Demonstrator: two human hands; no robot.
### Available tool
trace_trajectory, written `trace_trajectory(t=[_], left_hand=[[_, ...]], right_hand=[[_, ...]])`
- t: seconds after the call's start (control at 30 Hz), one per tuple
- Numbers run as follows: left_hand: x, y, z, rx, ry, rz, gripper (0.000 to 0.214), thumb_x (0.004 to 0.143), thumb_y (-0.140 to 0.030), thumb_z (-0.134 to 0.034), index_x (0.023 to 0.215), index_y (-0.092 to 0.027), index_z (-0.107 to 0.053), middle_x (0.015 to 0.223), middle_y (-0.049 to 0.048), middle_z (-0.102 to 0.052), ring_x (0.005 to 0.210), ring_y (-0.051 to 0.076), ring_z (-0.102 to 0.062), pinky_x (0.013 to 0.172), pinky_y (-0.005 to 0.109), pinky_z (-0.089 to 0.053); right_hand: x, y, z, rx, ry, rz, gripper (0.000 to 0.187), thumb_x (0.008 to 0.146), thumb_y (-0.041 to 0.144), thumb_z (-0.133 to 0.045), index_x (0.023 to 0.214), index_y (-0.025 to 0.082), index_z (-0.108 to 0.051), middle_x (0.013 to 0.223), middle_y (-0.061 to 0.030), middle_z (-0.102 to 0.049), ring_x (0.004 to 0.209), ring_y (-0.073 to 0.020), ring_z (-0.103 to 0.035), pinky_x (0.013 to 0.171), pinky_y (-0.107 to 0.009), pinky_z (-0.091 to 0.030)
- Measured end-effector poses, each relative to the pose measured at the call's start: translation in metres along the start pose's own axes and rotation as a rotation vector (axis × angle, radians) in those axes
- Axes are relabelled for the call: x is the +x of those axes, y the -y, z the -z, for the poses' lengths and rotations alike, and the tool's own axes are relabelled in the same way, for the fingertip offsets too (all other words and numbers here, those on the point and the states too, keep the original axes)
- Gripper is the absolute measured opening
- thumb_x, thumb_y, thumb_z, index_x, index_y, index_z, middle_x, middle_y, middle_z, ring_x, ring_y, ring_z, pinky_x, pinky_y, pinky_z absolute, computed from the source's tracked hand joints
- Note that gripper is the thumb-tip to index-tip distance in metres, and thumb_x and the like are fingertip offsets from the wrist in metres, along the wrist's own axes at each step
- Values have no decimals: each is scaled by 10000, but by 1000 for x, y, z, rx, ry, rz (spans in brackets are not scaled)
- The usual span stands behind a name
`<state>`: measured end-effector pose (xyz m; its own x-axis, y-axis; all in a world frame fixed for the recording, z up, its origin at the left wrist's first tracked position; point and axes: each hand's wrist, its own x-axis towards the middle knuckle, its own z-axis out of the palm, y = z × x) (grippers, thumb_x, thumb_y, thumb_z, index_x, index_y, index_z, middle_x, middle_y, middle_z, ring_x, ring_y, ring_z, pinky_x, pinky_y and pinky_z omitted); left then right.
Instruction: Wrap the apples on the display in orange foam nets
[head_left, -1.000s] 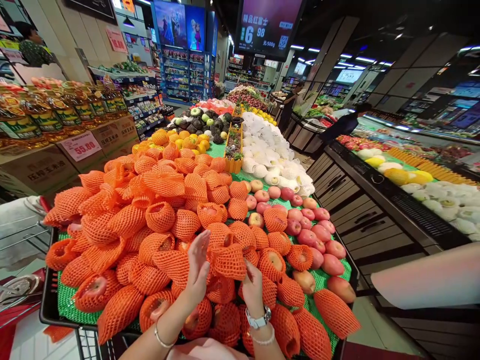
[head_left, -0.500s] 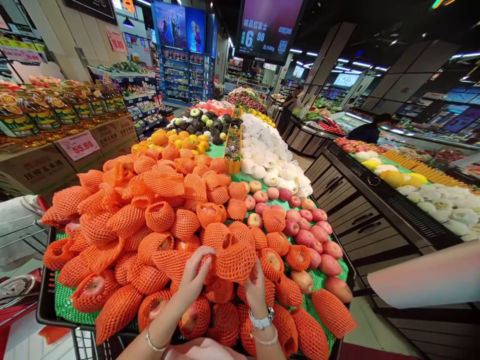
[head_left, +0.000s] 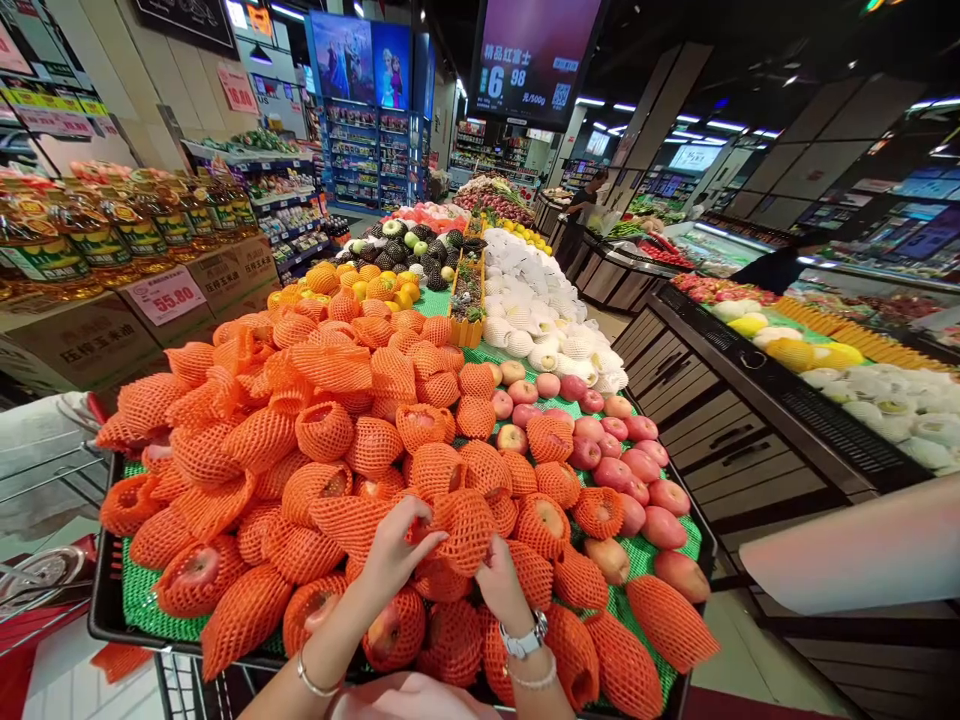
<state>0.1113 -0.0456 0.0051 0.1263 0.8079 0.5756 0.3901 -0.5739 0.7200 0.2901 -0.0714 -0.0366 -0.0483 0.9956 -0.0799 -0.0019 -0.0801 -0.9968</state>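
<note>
An apple in an orange foam net [head_left: 463,530] is held between my two hands above the pile. My left hand [head_left: 397,550] grips its left side, with the fingers curled and the thumb pointing toward the net. On the right side, my right hand [head_left: 501,578] pinches the lower edge of the net; a watch and bracelet are on that wrist. The net covers almost all of the fruit. Below my hands, netted apples [head_left: 394,628] fill the front of the display, some showing red-yellow skin through open net ends.
Bare apples [head_left: 637,465] lie on green matting to the right. White-netted fruit [head_left: 525,290] is heaped behind. A black bin edge [head_left: 101,590] borders the display, and a shopping cart [head_left: 45,500] stands at left. A white roll [head_left: 847,550] juts in from the right. Two people are farther back.
The netted apple has turned and looks rounder and more compact between my hands. My right hand has shifted slightly left and down, and my hands are closer together.
</note>
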Motion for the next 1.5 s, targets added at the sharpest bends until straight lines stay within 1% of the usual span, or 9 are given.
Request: trace_trajectory(t=[0.13,0.23,0.33,0.47,0.57,0.8,1.17,1.37,1.5], left_hand=[[-3,-4,5,-196,85,-46,227,936,-318,-549,762,-175,-581,733,19,-610,716,135,-576,706,232,-468],[-1,-3,10,-366,233,152,355,984,-329,-391,754,-165,-606,774,46,-631,762,154,-588,750,259,-466],[7,0,17,-354,422,394,264,932,-320,-448,837,-156,-632,812,35,-644,785,160,-578,755,260,-452],[10,-2,26,-241,749,378,218,843,-287,-555,681,-148,-600,676,-13,-584,675,127,-491,678,229,-403],[3,-3,29,-177,639,302,268,816,-338,-609,628,-148,-584,669,-7,-583,693,134,-484,700,235,-400],[2,-5,23,-224,330,393,162,787,-307,-604,780,-161,-676,879,69,-702,849,213,-603,844,326,-482],[-21,11,8,-361,-87,581,470,673,-555,-716,955,-189,-635,1000,113,-692,991,291,-645,885,384,-525],[-26,16,11,-355,37,576,622,706,-605,-681,1146,-179,-572,1229,168,-622,1152,320,-588,968,404,-488],[-19,3,19,-195,387,497,399,818,-451,-554,1089,-174,-651,1170,135,-664,1126,294,-573,1035,416,-431]], right_hand=[[0,2,0,-40,-9,-7,325,706,404,-726,954,214,-637,1015,-96,-741,1004,-263,-692,959,-460,-543],[-3,12,4,-81,58,12,363,668,410,-781,953,225,-652,1020,-100,-739,1031,-286,-687,980,-449,-533],[-8,22,8,-141,163,51,337,694,437,-768,945,232,-678,1020,-119,-738,999,-302,-697,944,-447,-555],[-8,29,8,-187,273,115,339,650,400,-811,928,231,-717,1019,-111,-744,998,-307,-695,963,-452,-550],[-4,27,5,-110,261,132,318,686,369,-792,967,234,-732,1028,-101,-753,965,-278,-713,941,-414,-572],[5,7,8,178,-158,191,413,710,312,-772,1107,219,-708,1194,-112,-712,1093,-249,-689,973,-400,-566],[2,-13,-1,146,-97,207,540,592,491,-866,1015,215,-675,1423,-154,-528,1261,-273,-574,1036,-353,-495],[2,-12,3,57,8,243,711,642,557,-818,1234,230,-600,1490,-153,-435,1372,-287,-465,1131,-402,-406],[0,1,11,-113,130,275,678,695,504,-797,1281,252,-567,1517,-145,-385,1426,-295,-388,1159,-453,-356]])
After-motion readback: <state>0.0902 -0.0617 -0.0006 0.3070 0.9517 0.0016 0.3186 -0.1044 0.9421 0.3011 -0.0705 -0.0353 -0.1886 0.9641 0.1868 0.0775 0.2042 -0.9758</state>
